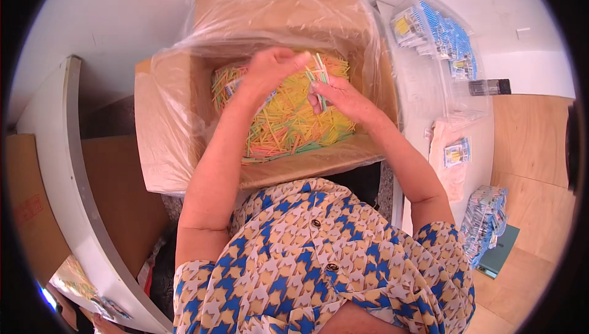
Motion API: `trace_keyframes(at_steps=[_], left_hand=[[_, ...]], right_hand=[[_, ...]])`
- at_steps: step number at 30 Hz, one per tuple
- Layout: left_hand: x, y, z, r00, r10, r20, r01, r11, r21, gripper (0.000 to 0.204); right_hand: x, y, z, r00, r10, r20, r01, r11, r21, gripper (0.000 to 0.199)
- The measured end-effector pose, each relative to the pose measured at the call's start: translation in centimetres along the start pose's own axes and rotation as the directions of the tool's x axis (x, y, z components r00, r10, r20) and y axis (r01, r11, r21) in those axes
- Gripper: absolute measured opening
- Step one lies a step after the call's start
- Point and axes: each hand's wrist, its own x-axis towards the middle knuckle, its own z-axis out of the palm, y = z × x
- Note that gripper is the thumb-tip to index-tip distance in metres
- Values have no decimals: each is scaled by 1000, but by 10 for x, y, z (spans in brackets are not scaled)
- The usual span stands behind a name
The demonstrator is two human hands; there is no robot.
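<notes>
My right hand [336, 96] is closed around a small bunch of thin pastel sticks [321, 70], like short straws, held upright above the box. Just left of it, my left hand [273, 69] hovers with its fingers pointing toward the bunch; they are blurred, so I cannot tell whether they grip anything. Below both hands, a heap of loose yellow, pink, orange and green sticks [288, 128] fills the open cardboard box [162, 128]. A clear plastic liner [270, 12] drapes over its walls. Partly behind my left forearm, a blue-and-white packet [232, 87] lies on the heap.
To the right, a clear plastic bin [429, 79] holds many blue packets [451, 39]. One packet [457, 152] lies on a pale cloth [443, 177]. Further down stands a packet stack [485, 220]. On the left rises a white panel edge [80, 180]; another person's hand [105, 323] shows lower left.
</notes>
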Motion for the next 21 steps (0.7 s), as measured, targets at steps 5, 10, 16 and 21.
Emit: trace_keyframes(at_steps=[5,10,16,21], left_hand=[[-20,15,18,752,-155,640,516,744,-425,38],[-26,10,26,860,-145,489,418,749,-514,43],[-28,7,28,822,-172,543,480,723,-497,43],[-12,-10,24,898,-78,433,420,448,-789,38]], right_hand=[[7,-16,26,997,-45,-57,52,989,141,20],[6,-9,33,996,66,57,-83,908,411,18],[-16,-11,39,992,123,29,-121,853,507,16],[-38,-2,37,969,205,-138,-152,935,319,18]])
